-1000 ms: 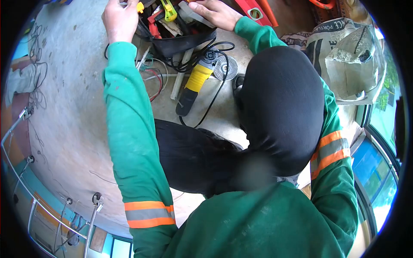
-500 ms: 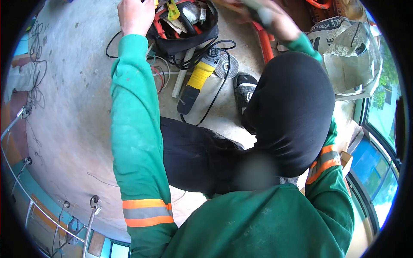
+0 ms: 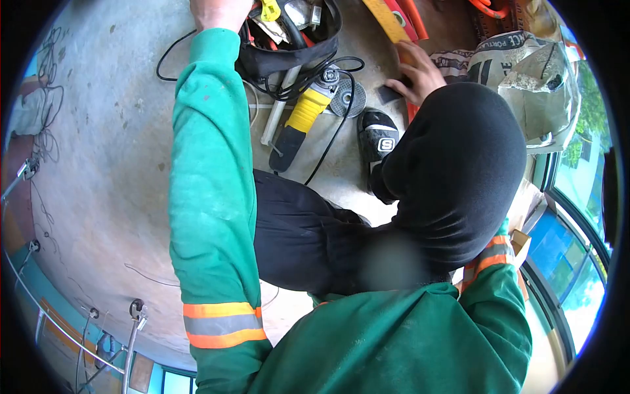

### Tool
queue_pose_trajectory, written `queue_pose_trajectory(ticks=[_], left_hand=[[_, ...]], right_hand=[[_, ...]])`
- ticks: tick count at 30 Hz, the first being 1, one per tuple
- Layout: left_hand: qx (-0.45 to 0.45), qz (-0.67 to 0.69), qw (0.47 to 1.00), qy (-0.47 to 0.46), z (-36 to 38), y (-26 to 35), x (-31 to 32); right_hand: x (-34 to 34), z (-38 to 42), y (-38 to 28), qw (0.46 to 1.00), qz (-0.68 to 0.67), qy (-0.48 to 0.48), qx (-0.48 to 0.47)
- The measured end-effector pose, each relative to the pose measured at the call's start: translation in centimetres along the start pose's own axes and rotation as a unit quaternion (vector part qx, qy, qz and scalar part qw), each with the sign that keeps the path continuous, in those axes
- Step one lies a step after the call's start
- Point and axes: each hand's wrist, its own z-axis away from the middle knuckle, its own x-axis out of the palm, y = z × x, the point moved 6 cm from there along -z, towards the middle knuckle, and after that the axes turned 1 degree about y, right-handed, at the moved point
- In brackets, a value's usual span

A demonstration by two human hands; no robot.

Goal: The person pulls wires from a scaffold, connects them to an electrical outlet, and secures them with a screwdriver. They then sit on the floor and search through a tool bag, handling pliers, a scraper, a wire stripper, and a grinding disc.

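Observation:
My left hand (image 3: 222,14) is at the top edge, beside the black tool bag (image 3: 285,60); its fingers are cut off by the frame. Inside the bag are a yellow tool (image 3: 270,10) and several red-handled items. My right hand (image 3: 420,72) is open with fingers apart, beyond my raised knee. It lies beside a yellow-orange strip (image 3: 385,21) that looks like a ruler or level. Close to the thumb, a small dark flat piece (image 3: 390,94) is on the floor. A yellow and black angle grinder (image 3: 307,113) rests between the bag and my shoe.
Black cable (image 3: 326,152) loops around the grinder. A pale bar (image 3: 278,115) lies alongside it. Cement sacks (image 3: 525,79) stand at the right near the window (image 3: 571,262). Metal frames on casters (image 3: 136,315) are at lower left. Wires (image 3: 47,111) trail on the floor.
My right hand has come down and slowed, with its fingers now spread; the blurred dark object at it before is no longer in the hand. My left hand has shifted up and slightly right.

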Motion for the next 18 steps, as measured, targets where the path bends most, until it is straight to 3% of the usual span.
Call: queue_pose_trajectory(ticks=[2, 8, 11, 12, 15, 16, 18], left_hand=[[-0.060, 0.013, 0.997, -0.038, 0.0, 0.3, -0.4], [-0.093, 0.044, 0.994, -0.044, 0.3, 0.8, -1.3], [-0.037, 0.009, 0.999, -0.004, 0.0, 0.3, -2.0], [-0.063, 0.029, 0.997, -0.025, -0.2, -0.3, -2.0], [-0.076, 0.050, 0.995, -0.042, -0.2, -1.0, -1.8], [-0.079, 0.056, 0.994, -0.042, -0.2, -0.6, -1.8], [-0.076, 0.063, 0.994, -0.053, -0.4, -0.5, -1.7]], right_hand=[[2.7, -1.0, -0.2, 0.998, 0.043, -0.005, -0.038], [6.9, -1.7, 0.8, 0.989, 0.084, -0.094, -0.081], [7.8, -1.9, 0.8, 0.989, 0.079, -0.090, -0.086], [7.1, -2.2, 0.2, 0.988, 0.098, -0.091, -0.077], [4.3, -4.8, -0.9, 0.993, 0.094, 0.003, -0.071], [1.5, -6.2, -2.1, 0.991, 0.027, 0.109, -0.071], [-0.5, -9.6, -3.5, 0.989, -0.058, 0.126, -0.058]])
